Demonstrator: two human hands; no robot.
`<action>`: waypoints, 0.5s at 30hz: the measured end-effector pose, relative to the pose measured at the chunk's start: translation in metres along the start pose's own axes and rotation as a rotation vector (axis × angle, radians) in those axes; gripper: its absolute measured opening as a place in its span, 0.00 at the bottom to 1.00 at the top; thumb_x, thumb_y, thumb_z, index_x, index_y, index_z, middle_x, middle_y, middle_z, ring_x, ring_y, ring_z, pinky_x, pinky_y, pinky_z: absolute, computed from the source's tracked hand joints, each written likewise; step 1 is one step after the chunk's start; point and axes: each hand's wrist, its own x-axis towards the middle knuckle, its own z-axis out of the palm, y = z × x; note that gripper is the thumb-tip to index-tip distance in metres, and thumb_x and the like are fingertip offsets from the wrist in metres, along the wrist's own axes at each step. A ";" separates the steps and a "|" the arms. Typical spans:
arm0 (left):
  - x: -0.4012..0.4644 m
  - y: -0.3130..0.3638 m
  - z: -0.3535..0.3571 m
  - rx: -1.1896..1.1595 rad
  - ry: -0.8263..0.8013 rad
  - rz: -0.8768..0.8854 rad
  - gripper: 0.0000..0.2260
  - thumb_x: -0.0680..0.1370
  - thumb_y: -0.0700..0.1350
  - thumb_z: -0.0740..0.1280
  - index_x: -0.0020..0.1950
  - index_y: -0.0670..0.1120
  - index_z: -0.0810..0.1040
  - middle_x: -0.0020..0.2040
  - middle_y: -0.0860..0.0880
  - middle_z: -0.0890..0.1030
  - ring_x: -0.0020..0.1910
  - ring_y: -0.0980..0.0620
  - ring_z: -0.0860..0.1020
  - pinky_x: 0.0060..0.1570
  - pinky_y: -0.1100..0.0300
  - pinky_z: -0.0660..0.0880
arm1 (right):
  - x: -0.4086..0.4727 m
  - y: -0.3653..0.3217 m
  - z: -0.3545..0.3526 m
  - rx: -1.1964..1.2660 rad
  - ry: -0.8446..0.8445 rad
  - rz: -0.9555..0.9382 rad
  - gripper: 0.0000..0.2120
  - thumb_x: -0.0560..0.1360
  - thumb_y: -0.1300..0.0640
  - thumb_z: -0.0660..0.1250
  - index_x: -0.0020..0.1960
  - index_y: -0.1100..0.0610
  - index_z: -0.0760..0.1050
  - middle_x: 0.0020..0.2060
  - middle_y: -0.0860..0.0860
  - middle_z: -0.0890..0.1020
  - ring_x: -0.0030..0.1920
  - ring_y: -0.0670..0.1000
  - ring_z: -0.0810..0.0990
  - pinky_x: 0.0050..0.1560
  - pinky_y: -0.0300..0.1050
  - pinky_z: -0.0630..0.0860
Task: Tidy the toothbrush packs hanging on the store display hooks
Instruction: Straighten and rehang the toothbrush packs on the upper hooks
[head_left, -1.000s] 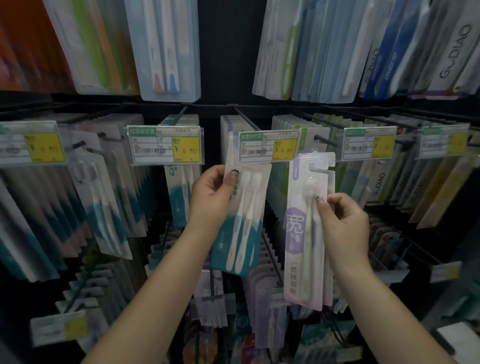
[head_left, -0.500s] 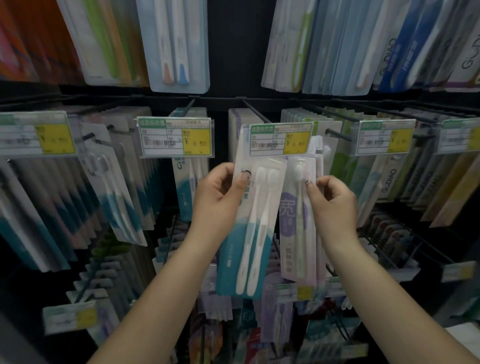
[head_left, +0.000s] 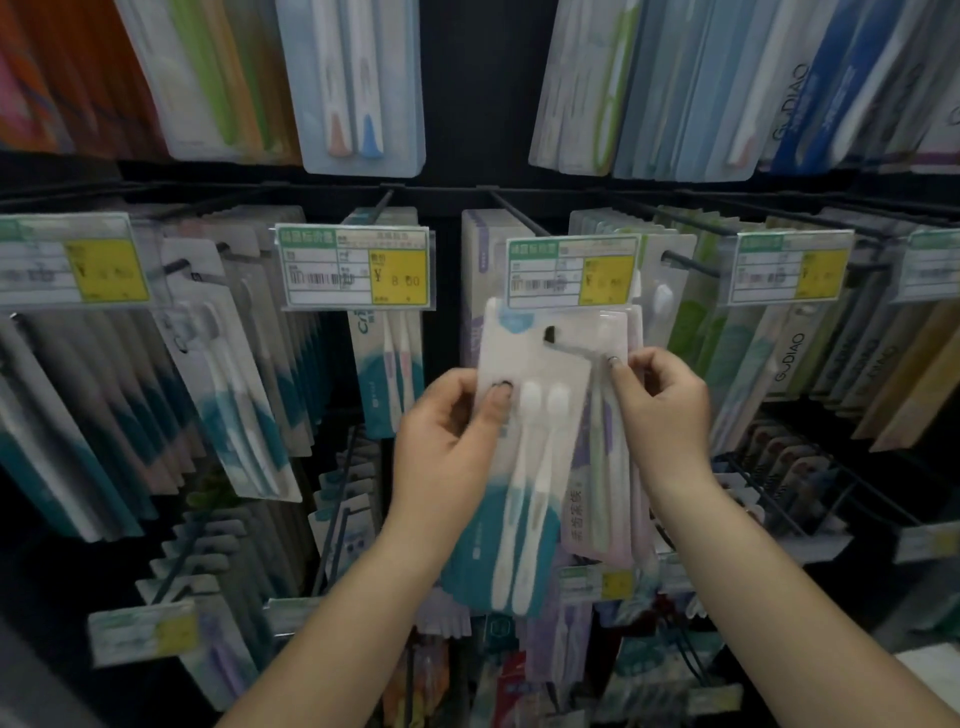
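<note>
My left hand (head_left: 452, 431) grips a white and teal toothbrush pack (head_left: 524, 478) holding two white brushes, thumb on its front. The pack's hang hole sits just below the price tag (head_left: 571, 273) of the middle hook (head_left: 514, 210). My right hand (head_left: 660, 410) pinches a purple and white toothbrush pack (head_left: 602, 493) that lies mostly behind the teal one. Both packs are tilted and overlap in front of the display.
Rows of hanging toothbrush packs fill the black hooks left (head_left: 234, 374) and right (head_left: 789, 353), each hook ending in a yellow and white price tag (head_left: 356, 270). More packs hang above (head_left: 358, 83) and on lower hooks (head_left: 208, 561).
Both hands have lowered the two packs and brought them together; the purple pack moved left behind the teal one, and the teal pack's hang hole now shows below the price tag.
</note>
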 end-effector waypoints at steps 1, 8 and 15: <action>-0.001 -0.003 -0.004 -0.034 0.026 -0.042 0.07 0.73 0.50 0.66 0.39 0.49 0.77 0.33 0.54 0.78 0.34 0.58 0.76 0.35 0.64 0.74 | 0.000 0.000 0.001 -0.002 0.001 -0.007 0.14 0.74 0.60 0.65 0.30 0.51 0.68 0.27 0.46 0.70 0.28 0.39 0.68 0.31 0.30 0.64; 0.001 -0.025 -0.039 -0.052 0.278 -0.206 0.05 0.76 0.45 0.65 0.41 0.49 0.79 0.39 0.49 0.79 0.40 0.50 0.76 0.46 0.49 0.74 | -0.002 0.004 0.007 -0.001 -0.014 -0.028 0.11 0.74 0.61 0.65 0.33 0.54 0.70 0.28 0.47 0.71 0.29 0.39 0.68 0.31 0.31 0.64; 0.021 -0.030 -0.071 -0.060 0.445 -0.173 0.09 0.77 0.43 0.63 0.39 0.51 0.79 0.34 0.57 0.82 0.37 0.56 0.78 0.44 0.55 0.76 | -0.004 0.006 0.014 0.007 -0.026 -0.054 0.14 0.74 0.61 0.65 0.31 0.51 0.69 0.27 0.46 0.70 0.29 0.39 0.68 0.31 0.31 0.63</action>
